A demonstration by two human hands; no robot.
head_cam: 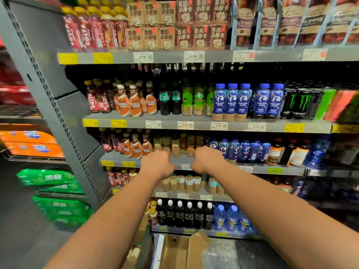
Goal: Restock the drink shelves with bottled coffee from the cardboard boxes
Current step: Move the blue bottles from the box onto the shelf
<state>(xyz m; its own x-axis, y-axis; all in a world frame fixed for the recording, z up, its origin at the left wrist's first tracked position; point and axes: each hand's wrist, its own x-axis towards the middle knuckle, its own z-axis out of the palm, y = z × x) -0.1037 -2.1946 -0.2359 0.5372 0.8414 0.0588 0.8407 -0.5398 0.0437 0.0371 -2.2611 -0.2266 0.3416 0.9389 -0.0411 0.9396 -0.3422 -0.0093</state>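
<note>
Both my arms reach forward to a middle drink shelf (pixel 180 161). My left hand (pixel 156 164) and my right hand (pixel 207 159) are at its front edge, backs toward me, with the fingers hidden behind the knuckles. No bottle shows in either hand. Between the hands stand beige bottled coffees (pixel 175 150) with dark caps, set back on the shelf. An open cardboard box (pixel 174 251) sits on the floor below my arms, its flap (pixel 197 247) raised.
Orange Nescafe bottles (pixel 136 149) stand left of my hands and blue coffee bottles (pixel 235 150) right. More stocked shelves lie above and below. A grey shelf upright (pixel 58 117) rises at left, with orange and green crates (pixel 58 206) beyond it.
</note>
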